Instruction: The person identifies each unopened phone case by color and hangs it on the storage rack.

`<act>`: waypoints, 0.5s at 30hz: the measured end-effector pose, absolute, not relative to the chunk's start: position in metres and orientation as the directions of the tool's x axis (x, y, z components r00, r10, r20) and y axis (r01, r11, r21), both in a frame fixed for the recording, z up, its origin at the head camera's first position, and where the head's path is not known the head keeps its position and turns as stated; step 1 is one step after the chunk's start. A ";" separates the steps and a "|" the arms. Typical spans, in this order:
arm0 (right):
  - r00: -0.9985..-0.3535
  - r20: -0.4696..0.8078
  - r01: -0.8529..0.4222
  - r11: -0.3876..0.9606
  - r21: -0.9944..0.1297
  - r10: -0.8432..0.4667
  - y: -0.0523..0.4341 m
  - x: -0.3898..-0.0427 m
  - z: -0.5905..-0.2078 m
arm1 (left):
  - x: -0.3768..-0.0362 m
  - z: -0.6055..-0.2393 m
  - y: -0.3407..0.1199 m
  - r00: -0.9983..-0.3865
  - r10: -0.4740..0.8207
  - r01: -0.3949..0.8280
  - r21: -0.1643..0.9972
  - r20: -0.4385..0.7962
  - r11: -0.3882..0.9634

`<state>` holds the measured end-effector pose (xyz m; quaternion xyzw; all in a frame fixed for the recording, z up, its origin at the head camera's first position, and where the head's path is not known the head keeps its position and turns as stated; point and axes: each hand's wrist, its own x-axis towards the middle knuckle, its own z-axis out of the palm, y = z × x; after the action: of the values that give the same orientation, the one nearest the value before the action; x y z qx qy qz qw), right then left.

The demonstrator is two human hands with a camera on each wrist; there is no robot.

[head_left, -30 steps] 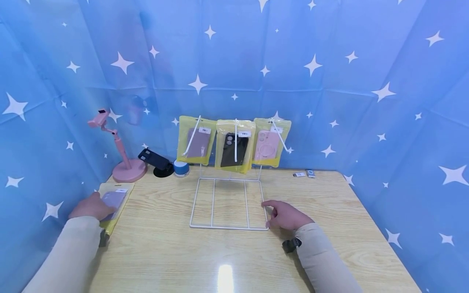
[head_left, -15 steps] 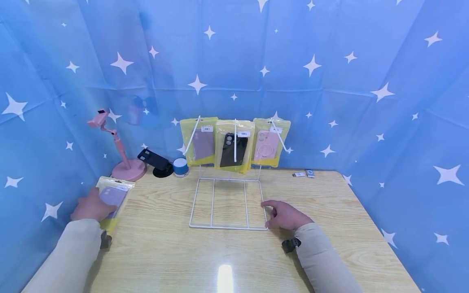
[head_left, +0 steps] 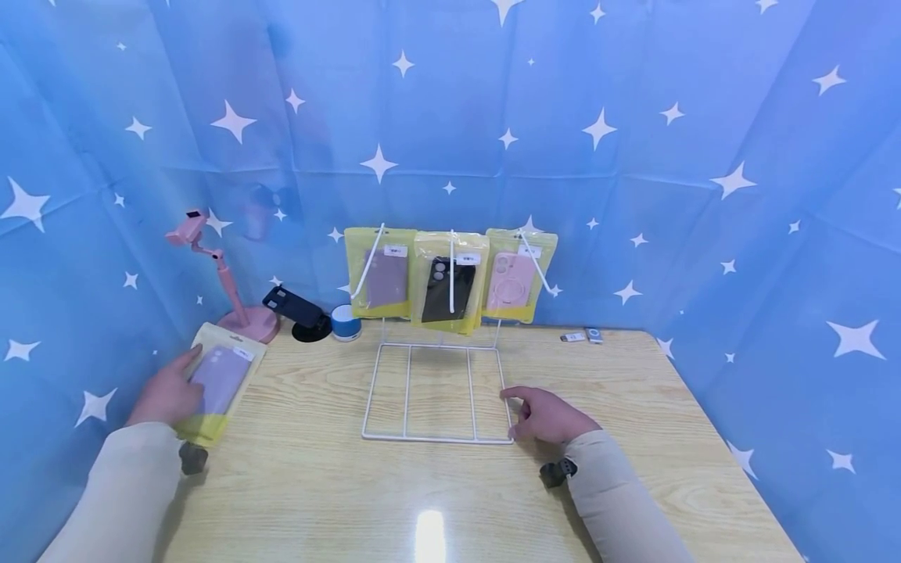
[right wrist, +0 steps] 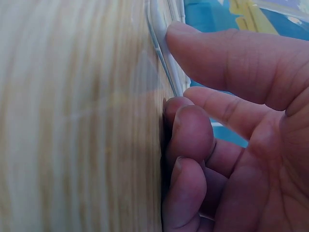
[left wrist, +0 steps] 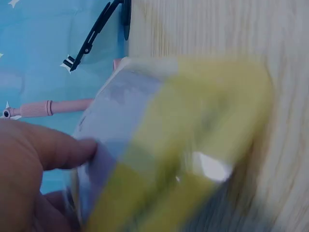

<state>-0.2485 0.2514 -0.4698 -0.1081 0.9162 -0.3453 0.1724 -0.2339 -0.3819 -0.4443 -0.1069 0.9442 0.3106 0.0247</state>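
At the table's left edge my left hand [head_left: 167,392] pinches a yellow-and-clear bag [left wrist: 193,116] with a purple phone case [head_left: 224,379] inside. The thumb lies over the bag's face in the left wrist view; the fingers behind it are mostly hidden. My right hand [head_left: 552,414] holds the right side rail of a white wire display rack [head_left: 438,439], thumb and index finger at the wire and the other fingers curled on the table. Bagged phone cases hang on the rack's hooks: purple [head_left: 385,281], black [head_left: 439,301] and pink [head_left: 510,280].
Behind the left hand stand a pink stand [head_left: 246,320], a black phone holder [head_left: 299,309] and a small blue-and-white cylinder [head_left: 346,322]. Two small items, a white stick [head_left: 573,337] and a blue gadget [head_left: 594,335], lie back right. A blue starry curtain [head_left: 450,117] encloses the table.
The left hand has lifted and tilted the bagged purple case, which now overlaps the pink stand's base. The hanging purple bag swung slightly. The right hand stays at the rack.
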 end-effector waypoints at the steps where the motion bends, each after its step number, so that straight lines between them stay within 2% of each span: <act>1: -0.917 -0.242 -0.078 0.738 -0.670 -0.317 0.251 -0.248 -0.470 | -0.233 -0.444 -0.382 -0.981 -0.172 -0.194 0.575 -0.094 0.795; 8: -0.919 -0.242 -0.072 0.738 -0.671 -0.310 0.251 -0.249 -0.470 | -0.232 -0.444 -0.382 -0.993 -0.113 -0.108 0.566 -0.027 0.817; 15: -0.919 -0.243 -0.072 0.736 -0.673 -0.312 0.252 -0.250 -0.472 | -0.231 -0.440 -0.375 -0.992 -0.120 -0.113 0.648 -0.034 0.753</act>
<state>-0.2498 0.2518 -0.4715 -0.1048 0.9157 -0.3476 0.1722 -0.2314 -0.3746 -0.4400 -0.0624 0.9363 0.3457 -0.0049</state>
